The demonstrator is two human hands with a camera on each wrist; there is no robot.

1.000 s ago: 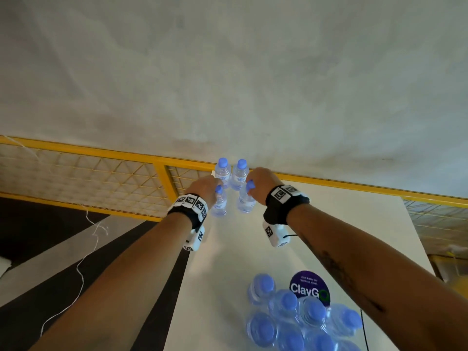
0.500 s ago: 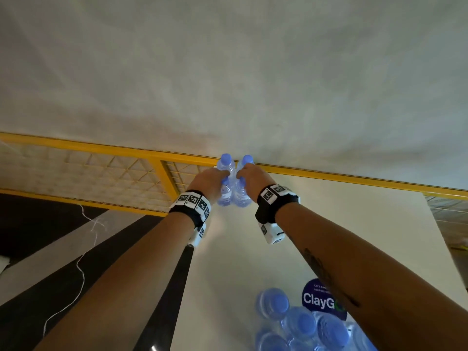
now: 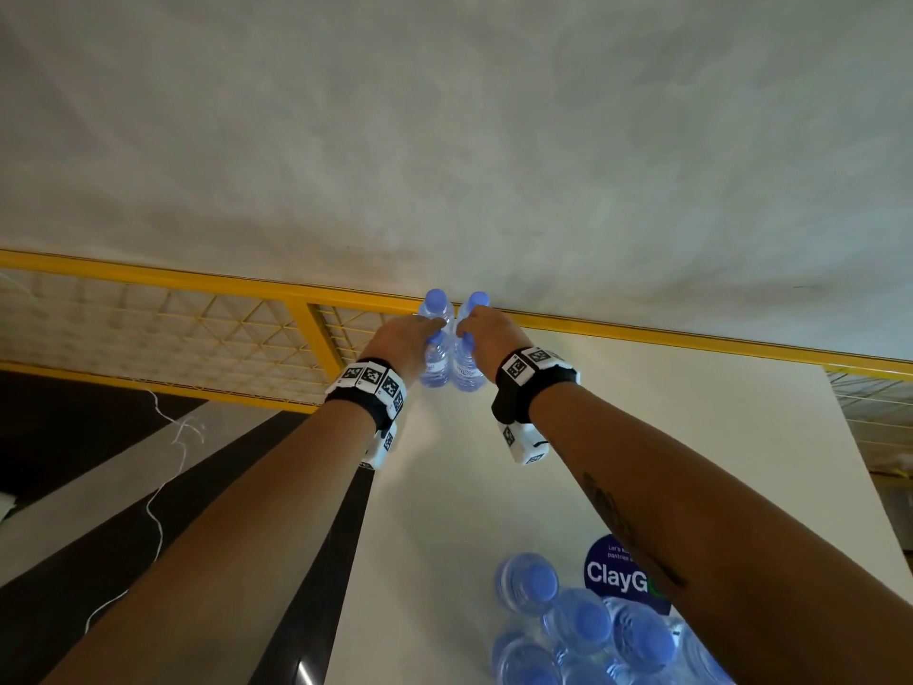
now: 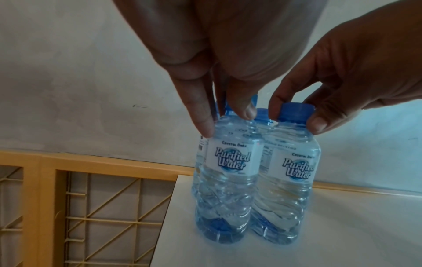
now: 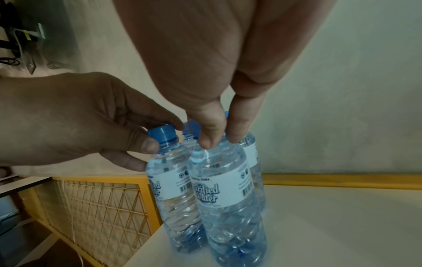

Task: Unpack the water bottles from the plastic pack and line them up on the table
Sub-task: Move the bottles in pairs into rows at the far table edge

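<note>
Bottles are seen standing upright in a tight cluster of four on the table (image 3: 642, 412), at its far left corner beside the yellow mesh railing (image 3: 197, 328). The near left bottle (image 4: 226, 173) is gripped at its neck by the left hand (image 3: 405, 338), whose fingers (image 4: 203, 117) are curled down over the cap and shoulder. The near right bottle (image 4: 290, 180) is pinched at its blue cap by the right hand (image 3: 486, 333), with thumb and fingertips closed round the cap. Both held bottles are set base-down on the table, touching each other and the two far bottles (image 3: 454, 309) nearer the railing. Labels reading "Purified Water" are shown on the near pair. The plastic pack (image 3: 593, 635) with its remaining blue-capped bottles is seen on the table well apart from the railing, beside a round dark sticker (image 3: 617, 580) marked "ClayG".
</note>
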